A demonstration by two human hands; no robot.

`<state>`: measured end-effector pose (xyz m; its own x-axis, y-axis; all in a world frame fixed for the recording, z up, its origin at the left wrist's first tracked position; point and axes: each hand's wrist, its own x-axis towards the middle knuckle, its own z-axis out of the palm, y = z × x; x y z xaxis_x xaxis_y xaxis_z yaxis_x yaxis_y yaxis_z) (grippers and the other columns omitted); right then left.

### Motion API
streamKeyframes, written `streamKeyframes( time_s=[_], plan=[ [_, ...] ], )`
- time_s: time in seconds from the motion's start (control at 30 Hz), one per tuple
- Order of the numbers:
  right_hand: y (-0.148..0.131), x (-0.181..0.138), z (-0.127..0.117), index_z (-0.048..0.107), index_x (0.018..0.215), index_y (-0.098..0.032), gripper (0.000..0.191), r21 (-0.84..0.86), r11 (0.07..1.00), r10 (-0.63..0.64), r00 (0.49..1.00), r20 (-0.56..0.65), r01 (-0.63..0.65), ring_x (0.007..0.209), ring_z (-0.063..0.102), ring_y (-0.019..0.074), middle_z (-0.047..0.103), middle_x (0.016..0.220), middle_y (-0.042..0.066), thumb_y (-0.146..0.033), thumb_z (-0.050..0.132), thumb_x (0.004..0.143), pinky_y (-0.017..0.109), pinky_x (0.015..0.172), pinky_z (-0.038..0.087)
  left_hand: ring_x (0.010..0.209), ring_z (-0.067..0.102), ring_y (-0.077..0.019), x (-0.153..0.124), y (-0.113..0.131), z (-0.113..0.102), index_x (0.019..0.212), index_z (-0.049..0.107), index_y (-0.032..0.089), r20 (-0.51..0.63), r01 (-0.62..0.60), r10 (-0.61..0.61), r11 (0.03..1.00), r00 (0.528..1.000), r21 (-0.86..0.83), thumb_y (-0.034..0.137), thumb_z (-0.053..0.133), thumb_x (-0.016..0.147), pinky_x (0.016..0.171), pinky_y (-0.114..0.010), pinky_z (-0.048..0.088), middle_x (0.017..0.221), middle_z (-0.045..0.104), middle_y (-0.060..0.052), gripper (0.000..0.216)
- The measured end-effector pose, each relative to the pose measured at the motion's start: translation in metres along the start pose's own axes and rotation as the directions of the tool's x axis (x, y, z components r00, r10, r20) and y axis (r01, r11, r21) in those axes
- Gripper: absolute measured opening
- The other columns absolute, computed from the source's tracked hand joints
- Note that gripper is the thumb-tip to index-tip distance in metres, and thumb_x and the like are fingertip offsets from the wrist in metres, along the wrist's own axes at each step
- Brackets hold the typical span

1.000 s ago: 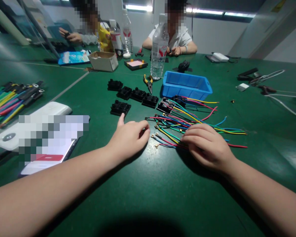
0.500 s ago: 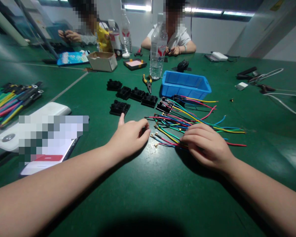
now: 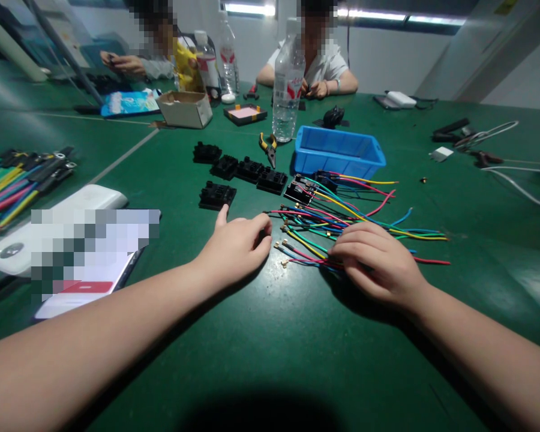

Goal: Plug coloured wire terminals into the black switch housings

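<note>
My left hand (image 3: 234, 246) rests on the green table (image 3: 270, 336), fingers curled in with the thumb out, just left of a pile of coloured wires (image 3: 342, 219) with metal terminals. What its curled fingers hold, if anything, is hidden. My right hand (image 3: 378, 264) lies on the near end of the wires, fingers curled and pressed down on them. A black connector block (image 3: 216, 195) sits just beyond my left thumb. More black connector blocks (image 3: 247, 169) lie in a row behind it.
A blue bin (image 3: 337, 153), yellow-handled pliers (image 3: 269, 147) and a water bottle (image 3: 288, 90) stand beyond the wires. A white device (image 3: 72, 207) and papers lie at left, with bundled wires (image 3: 18, 180) farther left. Two people sit across the table.
Both hands stay almost still on the table. The view has shifted slightly, nothing else has moved.
</note>
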<state>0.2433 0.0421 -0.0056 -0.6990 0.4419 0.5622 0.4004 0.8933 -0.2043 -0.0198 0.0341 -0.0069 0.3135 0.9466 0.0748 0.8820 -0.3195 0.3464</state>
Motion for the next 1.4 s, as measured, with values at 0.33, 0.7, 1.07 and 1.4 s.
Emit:
streamKeyframes(
  time_s=[0.33, 0.7, 1.07, 1.4],
  plan=[
    [0.000, 0.000, -0.001, 0.062, 0.099, -0.023, 0.022, -0.024, 1.000, -0.005, 1.000, 0.017, 0.005, 0.084, 0.061, 0.0214, 0.070, 0.086, 0.006, -0.010, 0.051, 0.084, 0.039, 0.078, 0.054, 0.075, 0.059, -0.0200, -0.003, 0.001, 0.002, 0.097, 0.056, 0.021, -0.015, -0.050, 0.051, 0.996, 0.999, 0.078, 0.031, 0.043, 0.091, 0.099, -0.058, 0.029, 0.073, 0.064, -0.001, 0.017],
    [0.003, -0.002, 0.001, 0.061, 0.099, -0.017, 0.019, -0.004, 0.999, -0.035, 0.999, 0.020, 0.035, 0.085, 0.060, 0.0222, 0.069, 0.087, 0.009, -0.008, 0.053, 0.084, 0.039, 0.078, 0.053, 0.071, 0.057, -0.0164, -0.009, 0.005, -0.004, 0.089, 0.060, 0.020, -0.108, -0.139, 0.142, 0.990, 0.984, 0.030, 0.027, 0.043, 0.092, 0.094, -0.050, 0.031, 0.073, 0.065, 0.001, 0.019],
    [0.003, -0.002, 0.001, 0.060, 0.099, -0.016, 0.019, 0.004, 1.000, -0.031, 0.999, 0.026, 0.031, 0.085, 0.059, 0.0224, 0.069, 0.087, 0.009, -0.007, 0.053, 0.084, 0.039, 0.079, 0.052, 0.072, 0.058, -0.0131, -0.010, 0.004, -0.004, 0.087, 0.061, 0.021, -0.161, -0.127, 0.132, 0.991, 0.978, 0.043, 0.027, 0.045, 0.091, 0.117, -0.065, 0.008, 0.066, 0.057, 0.005, 0.018],
    [0.003, -0.001, 0.000, 0.060, 0.099, -0.017, 0.020, -0.005, 0.999, -0.039, 0.999, 0.026, 0.039, 0.084, 0.059, 0.0223, 0.069, 0.086, 0.009, -0.006, 0.052, 0.084, 0.039, 0.078, 0.053, 0.072, 0.059, -0.0134, -0.009, 0.004, -0.003, 0.088, 0.062, 0.021, -0.114, -0.079, 0.082, 0.996, 0.990, 0.028, 0.029, 0.045, 0.091, 0.116, -0.065, 0.007, 0.066, 0.057, 0.005, 0.019]
  ],
)
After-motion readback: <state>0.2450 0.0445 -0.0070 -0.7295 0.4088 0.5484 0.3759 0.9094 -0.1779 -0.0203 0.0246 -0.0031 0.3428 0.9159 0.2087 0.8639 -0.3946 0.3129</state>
